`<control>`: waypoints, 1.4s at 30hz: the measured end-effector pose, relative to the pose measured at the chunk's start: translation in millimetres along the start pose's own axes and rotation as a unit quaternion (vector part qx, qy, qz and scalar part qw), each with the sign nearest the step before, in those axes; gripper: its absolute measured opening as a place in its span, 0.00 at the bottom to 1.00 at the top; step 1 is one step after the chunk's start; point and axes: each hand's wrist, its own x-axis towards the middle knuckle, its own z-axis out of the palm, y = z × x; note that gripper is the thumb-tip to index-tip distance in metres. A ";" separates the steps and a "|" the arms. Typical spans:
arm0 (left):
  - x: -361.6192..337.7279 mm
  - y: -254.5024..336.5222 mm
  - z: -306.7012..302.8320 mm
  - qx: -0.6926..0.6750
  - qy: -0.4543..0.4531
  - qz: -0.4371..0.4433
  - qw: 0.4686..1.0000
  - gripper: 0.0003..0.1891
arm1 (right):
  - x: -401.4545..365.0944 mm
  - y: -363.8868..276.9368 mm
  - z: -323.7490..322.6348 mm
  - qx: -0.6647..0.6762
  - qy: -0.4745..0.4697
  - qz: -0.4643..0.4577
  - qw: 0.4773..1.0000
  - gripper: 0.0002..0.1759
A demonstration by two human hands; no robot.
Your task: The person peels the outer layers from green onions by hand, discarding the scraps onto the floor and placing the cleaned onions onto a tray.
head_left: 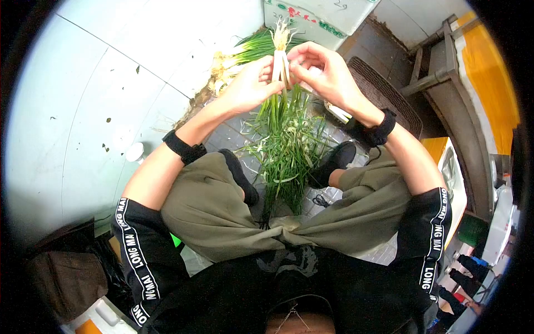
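A small bunch of scallions is raised in front of me, roots up, white stalks in the middle and green leaves hanging down. Wrapped around the stalks from the left is my left hand, with its thumb across the front. My right hand closes in a pinch at the right side of the same white stalks; what exactly sits between its fingertips is partly hidden. Below, between my shoes, lies a heap of loose green scallion leaves. More scallions rest behind my left hand, roots to the left.
White foam boxes with printed lettering stand at the back. A brown woven basket lies right of my right hand, near trimmed white stalks. A metal-framed table is at right, a pale wall at left.
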 end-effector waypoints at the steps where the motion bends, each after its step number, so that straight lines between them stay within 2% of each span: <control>1: -0.5 3.7 1.0 0.000 -0.001 0.000 1.000 0.21 | -0.2 -1.2 -2.0 -0.050 0.011 -0.015 0.999 0.12; 5: -2.1 7.4 4.1 -0.033 -0.021 -0.014 0.999 0.21 | -1.2 -0.3 -1.8 -0.168 0.051 -0.069 0.982 0.13; 12: -1.5 18.5 5.3 -0.003 -0.050 -0.041 0.998 0.21 | -2.7 -4.5 -4.8 -0.221 0.056 -0.093 0.969 0.13; 14: -1.4 15.8 7.1 -0.007 -0.039 -0.043 0.998 0.21 | -4.1 -7.5 -3.0 -0.290 0.070 -0.120 0.947 0.12; 18: 0.3 6.2 5.5 0.038 -0.034 -0.061 0.997 0.22 | -4.3 -5.8 -0.6 -0.319 0.070 -0.129 0.936 0.10; 21: 1.6 5.6 5.9 0.038 -0.046 -0.076 0.995 0.23 | -2.0 -3.7 -1.4 -0.319 0.050 -0.102 0.941 0.09; 26: 0.1 6.4 7.5 0.056 -0.065 -0.083 0.993 0.23 | -2.0 -7.3 1.1 -0.414 0.024 -0.110 0.903 0.07; 31: -1.4 9.6 8.0 0.033 -0.059 -0.093 0.993 0.21 | -0.1 3.9 -1.8 -0.340 0.022 -0.109 0.934 0.09; 32: -0.4 12.1 6.6 0.069 -0.063 -0.104 0.990 0.20 | 1.3 5.5 -3.0 -0.316 0.027 -0.107 0.942 0.09; 33: -0.1 14.0 6.2 0.105 -0.066 -0.114 0.986 0.19 | 3.4 7.5 -5.1 -0.322 0.031 -0.118 0.939 0.08; 37: -2.4 12.7 8.5 0.073 -0.055 -0.098 0.991 0.19 | 5.4 9.6 -9.8 -0.316 0.027 -0.136 0.939 0.08; 40: -2.1 12.2 5.0 0.094 -0.035 -0.108 0.989 0.16 | 5.9 10.3 -10.7 -0.292 0.061 -0.154 0.942 0.07; 42: -1.6 13.3 2.5 0.036 -0.048 -0.089 0.994 0.12 | 7.6 11.1 -13.7 -0.285 0.084 -0.166 0.940 0.06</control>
